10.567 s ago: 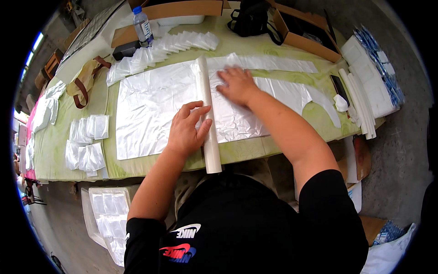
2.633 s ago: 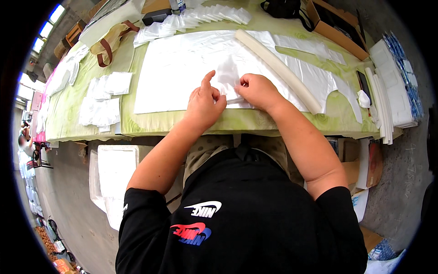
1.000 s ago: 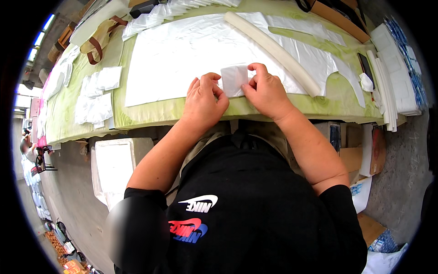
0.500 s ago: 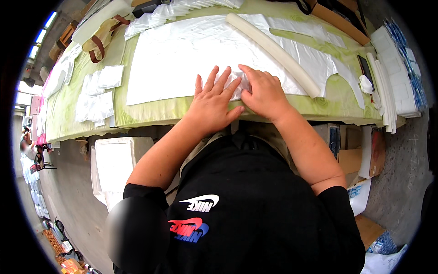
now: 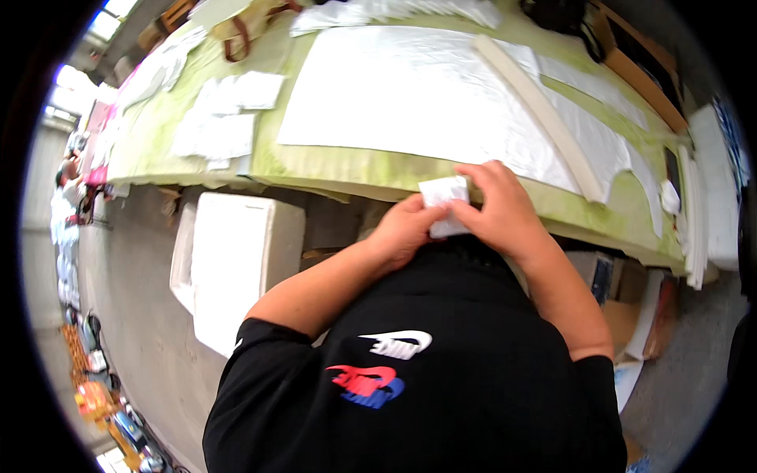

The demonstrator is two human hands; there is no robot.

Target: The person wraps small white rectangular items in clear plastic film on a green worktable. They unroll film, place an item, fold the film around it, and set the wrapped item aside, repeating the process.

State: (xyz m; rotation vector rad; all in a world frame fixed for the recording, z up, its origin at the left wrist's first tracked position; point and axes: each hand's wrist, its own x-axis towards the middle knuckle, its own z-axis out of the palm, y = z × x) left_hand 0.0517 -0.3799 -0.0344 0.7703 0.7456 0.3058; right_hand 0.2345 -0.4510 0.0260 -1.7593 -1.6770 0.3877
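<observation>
Between my hands, just off the front edge of the table, is a small folded white plastic sheet (image 5: 446,193). My left hand (image 5: 404,230) pinches its lower left side with thumb and fingers. On its right side, my right hand (image 5: 505,206) grips it, with the thumb in front and the index finger stretched along the top. Beyond them, large white plastic sheets (image 5: 394,94) lie flat on the green-covered table (image 5: 371,163). A long pale tube (image 5: 544,118) rests slantwise across the sheets.
Folded white packets (image 5: 217,118) lie in piles on the left. More folded plastic (image 5: 394,11) lines the far side. A cardboard box (image 5: 643,67) stands at the far right, rolls (image 5: 694,213) at the right end. A white foam box (image 5: 236,264) sits below; another person (image 5: 69,177) is far left.
Both hands have come off the sheets and back toward my body, lifting the small folded sheet. My left hand has gone from flat and spread to pinching. The view has shifted left.
</observation>
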